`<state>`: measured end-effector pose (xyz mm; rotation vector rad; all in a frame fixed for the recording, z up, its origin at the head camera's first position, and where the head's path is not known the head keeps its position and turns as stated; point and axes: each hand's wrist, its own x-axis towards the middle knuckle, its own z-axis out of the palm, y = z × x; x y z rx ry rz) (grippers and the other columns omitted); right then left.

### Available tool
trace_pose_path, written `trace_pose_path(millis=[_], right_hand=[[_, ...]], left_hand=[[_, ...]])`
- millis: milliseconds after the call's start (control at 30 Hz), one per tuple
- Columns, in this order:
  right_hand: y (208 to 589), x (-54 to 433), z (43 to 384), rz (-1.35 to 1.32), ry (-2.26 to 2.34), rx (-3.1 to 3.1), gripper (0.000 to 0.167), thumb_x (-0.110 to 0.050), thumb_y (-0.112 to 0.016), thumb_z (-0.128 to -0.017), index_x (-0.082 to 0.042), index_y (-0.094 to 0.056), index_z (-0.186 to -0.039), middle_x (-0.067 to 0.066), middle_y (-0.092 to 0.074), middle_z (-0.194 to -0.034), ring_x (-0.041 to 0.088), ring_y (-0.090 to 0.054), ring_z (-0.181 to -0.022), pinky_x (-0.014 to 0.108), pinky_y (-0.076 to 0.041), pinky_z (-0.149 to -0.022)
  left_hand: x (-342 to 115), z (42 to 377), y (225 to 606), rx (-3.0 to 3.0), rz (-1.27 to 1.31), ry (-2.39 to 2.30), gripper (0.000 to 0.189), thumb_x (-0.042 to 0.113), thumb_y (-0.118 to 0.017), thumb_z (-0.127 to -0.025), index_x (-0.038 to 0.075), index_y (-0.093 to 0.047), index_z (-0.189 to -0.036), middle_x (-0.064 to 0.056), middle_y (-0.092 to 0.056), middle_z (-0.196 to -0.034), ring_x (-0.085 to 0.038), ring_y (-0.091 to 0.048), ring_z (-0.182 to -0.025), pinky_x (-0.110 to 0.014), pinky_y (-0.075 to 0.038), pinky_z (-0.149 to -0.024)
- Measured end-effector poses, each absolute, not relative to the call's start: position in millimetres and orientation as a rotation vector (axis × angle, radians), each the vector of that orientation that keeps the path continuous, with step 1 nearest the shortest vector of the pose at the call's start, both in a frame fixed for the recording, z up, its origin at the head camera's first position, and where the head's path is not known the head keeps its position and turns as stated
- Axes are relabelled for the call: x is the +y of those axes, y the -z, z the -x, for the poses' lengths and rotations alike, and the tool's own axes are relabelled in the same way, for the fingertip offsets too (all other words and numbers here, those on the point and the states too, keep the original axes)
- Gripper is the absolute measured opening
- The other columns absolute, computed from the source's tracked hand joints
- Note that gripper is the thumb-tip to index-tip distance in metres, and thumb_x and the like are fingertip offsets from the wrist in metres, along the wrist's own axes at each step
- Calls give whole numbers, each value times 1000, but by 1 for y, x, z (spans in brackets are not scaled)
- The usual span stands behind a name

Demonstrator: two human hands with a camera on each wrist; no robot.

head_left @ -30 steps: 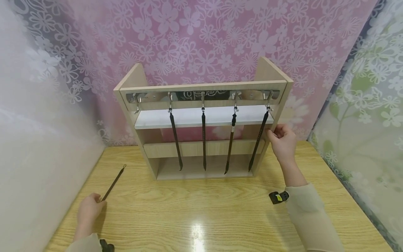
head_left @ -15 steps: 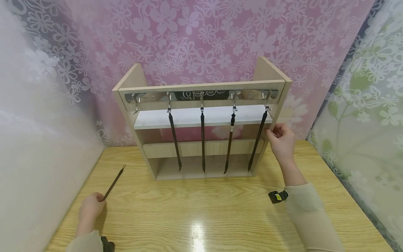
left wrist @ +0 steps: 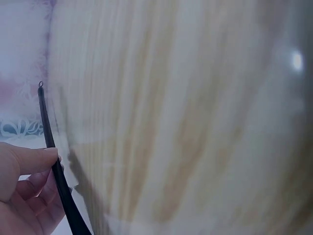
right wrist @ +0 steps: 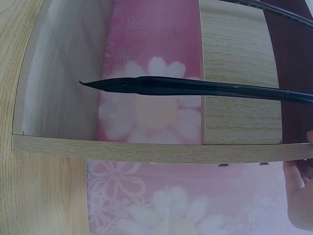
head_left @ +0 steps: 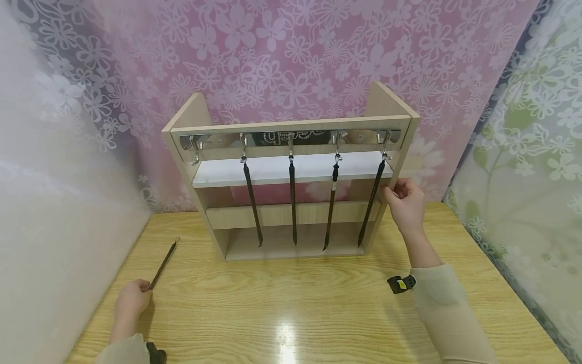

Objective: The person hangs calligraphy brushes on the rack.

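My left hand [head_left: 131, 304] pinches a dark calligraphy brush [head_left: 163, 264] between thumb and fingers, low over the table at the left. In the left wrist view the brush [left wrist: 45, 117] slants with its hanging loop uppermost; its lower end runs out of frame. My right hand [head_left: 407, 206] grips the right side panel of a wooden rack [head_left: 291, 125], thumb at the front edge. Several brushes hang tip down from the rack's metal hooks, among them a rightmost brush [head_left: 372, 202]. The leftmost hook [head_left: 196, 151] carries nothing. In the right wrist view a hanging brush [right wrist: 176, 86] crosses before the rack.
The rack has a white shelf [head_left: 291, 168] behind the hanging brushes. It stands toward the back of a wood-grain table [head_left: 254, 308]. Flowered pink cloth [head_left: 291, 60] hangs behind it, with pale walls at left and right.
The view shifts very slightly. The left hand and its brush move only a little; the right hand stays on the rack's side.
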<state>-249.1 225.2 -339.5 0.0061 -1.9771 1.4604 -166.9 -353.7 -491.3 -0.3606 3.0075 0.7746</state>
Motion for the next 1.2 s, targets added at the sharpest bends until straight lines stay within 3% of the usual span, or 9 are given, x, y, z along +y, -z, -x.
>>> trace_pose_path(millis=[567, 867, 1200], right_hand=[[341, 225, 250, 3, -1482, -1977, 18, 1, -61, -77, 13, -54, -89, -13, -54, -71, -5, -55, -73, 7, -45, -66], [326, 215, 236, -1, -1476, -1979, 19, 3, -60, -77, 15, -52, -88, -13, -53, -70, -6, -53, -72, 6, -44, -65], [341, 225, 250, 22, -1467, -1987, 17, 2, -61, -77, 13, -54, -89, -13, -53, -72, -6, -54, -72, 6, -45, -64]], left_hand=[[-326, 163, 472, 3158, 383, -954, 29, 4, -45, -88, -13, -49, -111, -30, -54, -106, -43, -52, -92, -49, -45, -68], [-300, 163, 457, 3280, 339, -1213, 22, -1, -51, -85, -12, -54, -104, -30, -57, -98, -43, -53, -89, -53, -44, -72], [-276, 163, 445, 3270, 427, -1439, 25, 5, -51, -88, -8, -54, -109, -26, -57, -101, -39, -51, -95, -49, -47, -72]])
